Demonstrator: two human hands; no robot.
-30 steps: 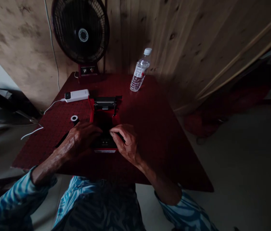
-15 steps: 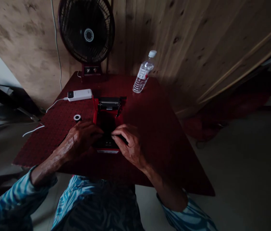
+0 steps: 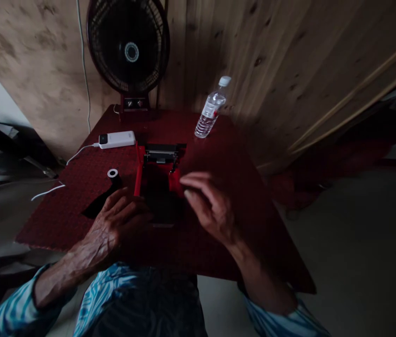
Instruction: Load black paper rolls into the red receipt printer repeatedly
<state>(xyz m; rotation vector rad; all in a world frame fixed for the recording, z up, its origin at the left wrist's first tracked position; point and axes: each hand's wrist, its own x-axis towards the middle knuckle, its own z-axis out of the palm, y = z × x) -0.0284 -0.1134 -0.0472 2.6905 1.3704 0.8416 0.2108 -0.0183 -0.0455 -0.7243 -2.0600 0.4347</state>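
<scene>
my left hand [image 3: 120, 220] lies curled and empty on the pebbled red tabletop [image 3: 64, 220], against the boxy red plastic printer [image 3: 160, 154] — my right hand [image 3: 212, 206] hovers beside it, fingers loosely apart, gripping nothing.

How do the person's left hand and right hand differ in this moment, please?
The left hand sits low, while the right hand is raised above the table. The left hand's fingers curl over the near left part of the red-and-black device, while the right hand's fingers are loosely open to the device's right. Both hands are bare, and neither visibly holds anything.
</scene>
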